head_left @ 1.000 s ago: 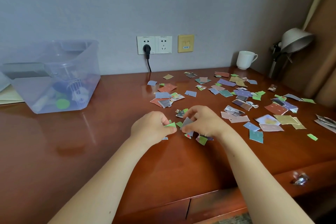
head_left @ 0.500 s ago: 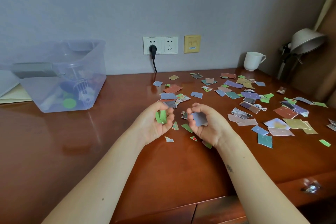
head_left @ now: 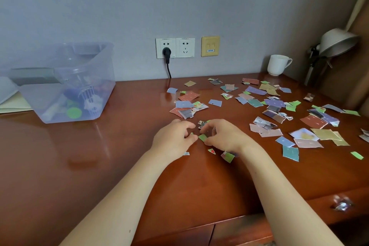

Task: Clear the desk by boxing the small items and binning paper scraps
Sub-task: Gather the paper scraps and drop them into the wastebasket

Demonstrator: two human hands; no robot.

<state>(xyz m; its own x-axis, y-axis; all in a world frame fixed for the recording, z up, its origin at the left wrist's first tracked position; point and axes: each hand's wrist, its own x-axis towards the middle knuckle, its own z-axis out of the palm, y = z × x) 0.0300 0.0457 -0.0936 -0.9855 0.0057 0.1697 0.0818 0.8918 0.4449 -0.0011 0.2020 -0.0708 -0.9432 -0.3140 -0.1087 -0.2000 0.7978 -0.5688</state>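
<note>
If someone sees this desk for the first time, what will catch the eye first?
Most likely the coloured paper scraps strewn over the right half of the wooden desk. Next, the left hand and right hand meeting at a small green scrap in the middle. A clear plastic box with small items stands back left.

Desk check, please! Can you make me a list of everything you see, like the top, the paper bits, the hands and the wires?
Surface: glossy wooden desk, left half bare.
Job's things: paper scraps strewn across the right half; clear plastic box at back left, small items inside.
Clutter: white mug, desk lamp.
Grippers: left hand and right hand pinch at a green scrap.
Cables: black plug in wall socket.
Surroundings: grey wall; no bin seen.
</note>
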